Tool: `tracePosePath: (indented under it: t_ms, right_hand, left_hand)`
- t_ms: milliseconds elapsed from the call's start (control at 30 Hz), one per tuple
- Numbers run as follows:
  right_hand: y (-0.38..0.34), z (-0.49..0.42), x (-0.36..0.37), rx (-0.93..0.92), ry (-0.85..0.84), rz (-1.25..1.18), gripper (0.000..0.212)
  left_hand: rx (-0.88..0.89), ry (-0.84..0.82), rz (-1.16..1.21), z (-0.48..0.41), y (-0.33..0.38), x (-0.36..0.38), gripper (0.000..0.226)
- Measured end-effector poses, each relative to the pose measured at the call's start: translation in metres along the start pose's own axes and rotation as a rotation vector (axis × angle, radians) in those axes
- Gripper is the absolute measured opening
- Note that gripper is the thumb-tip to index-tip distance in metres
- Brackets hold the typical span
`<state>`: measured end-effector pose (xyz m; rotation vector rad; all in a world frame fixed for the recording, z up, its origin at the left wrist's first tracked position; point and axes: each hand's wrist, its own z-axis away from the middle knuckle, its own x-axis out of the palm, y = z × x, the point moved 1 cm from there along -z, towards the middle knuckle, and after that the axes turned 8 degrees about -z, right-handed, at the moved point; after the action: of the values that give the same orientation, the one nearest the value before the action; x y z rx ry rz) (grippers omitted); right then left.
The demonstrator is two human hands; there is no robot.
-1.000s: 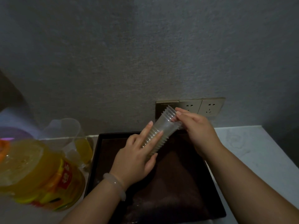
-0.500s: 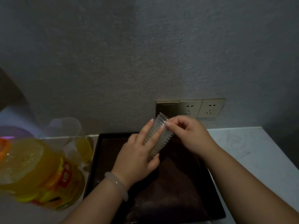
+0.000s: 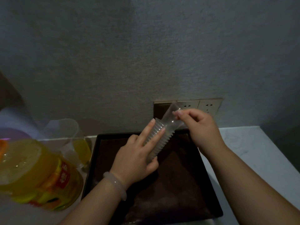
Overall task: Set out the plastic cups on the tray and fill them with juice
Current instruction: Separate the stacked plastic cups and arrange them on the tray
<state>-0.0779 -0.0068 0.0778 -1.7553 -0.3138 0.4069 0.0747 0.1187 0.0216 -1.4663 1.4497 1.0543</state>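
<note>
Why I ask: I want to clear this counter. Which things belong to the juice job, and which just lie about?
Job: cup stack in left hand; top cup pinched by right hand; tray; juice bottle; jug of yellow liquid.
Lying about: wall sockets; purple thing, blurred.

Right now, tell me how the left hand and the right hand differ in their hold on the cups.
Left hand wraps the ribbed cup stack, fingers laid along it, thumb beneath; right hand only pinches the end cup, which sticks partly out of the stack. Left wrist wears a pale bracelet; right wrist is bare. Both hold clear cups above the dark tray.
</note>
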Motion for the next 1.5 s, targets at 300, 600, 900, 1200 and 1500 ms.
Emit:
tracePosePath:
  t_ms: [300,600,900,1200,1500]
  right_hand:
    - [0.074,-0.009,-0.023,-0.006,0.057,0.46,0.012]
    - [0.115,-0.014,-0.018,0.039,-0.067,0.587,0.011]
    - [0.125,-0.012,-0.022,0.028,-0.082,0.629,0.023]
    - [0.124,-0.018,-0.024,0.044,-0.057,0.602,0.015]
    - [0.115,-0.011,-0.023,0.066,-0.039,0.628,0.034]
  left_hand:
    - [-0.039,-0.073,-0.007,0.001,-0.011,0.016,0.094]
    - [-0.04,-0.139,-0.043,-0.003,-0.013,0.031,0.086]
    - [-0.081,-0.167,-0.043,0.005,-0.013,0.037,0.085]
    - [-0.067,-0.182,-0.04,0.007,-0.013,0.036,0.084]
    - [-0.059,-0.175,-0.04,0.012,-0.017,0.034,0.084]
